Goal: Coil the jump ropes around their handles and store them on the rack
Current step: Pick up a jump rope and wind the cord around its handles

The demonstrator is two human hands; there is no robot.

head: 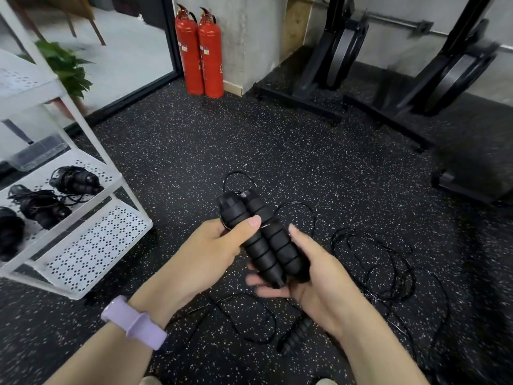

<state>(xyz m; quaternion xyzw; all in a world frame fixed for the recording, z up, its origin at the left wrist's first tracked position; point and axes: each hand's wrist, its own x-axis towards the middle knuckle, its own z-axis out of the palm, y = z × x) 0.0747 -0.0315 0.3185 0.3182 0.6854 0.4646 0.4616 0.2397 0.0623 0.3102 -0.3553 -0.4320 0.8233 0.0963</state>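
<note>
Left hand: my left hand (219,245) gripped the pair of black ribbed foam jump-rope handles (262,240), thumb pressed across them.
Right hand: my right hand (311,270) cupped the same handles from beneath — fingers curled round their lower ends.
Rope: the thin black cord (372,262) lay in loose loops on the speckled black rubber floor (194,151).
Rack: the white perforated metal rack (94,245) stood to my left — coiled black ropes (75,180) lay on its shelf.
Spare: another black ribbed handle (295,336) lay on the floor.
</note>
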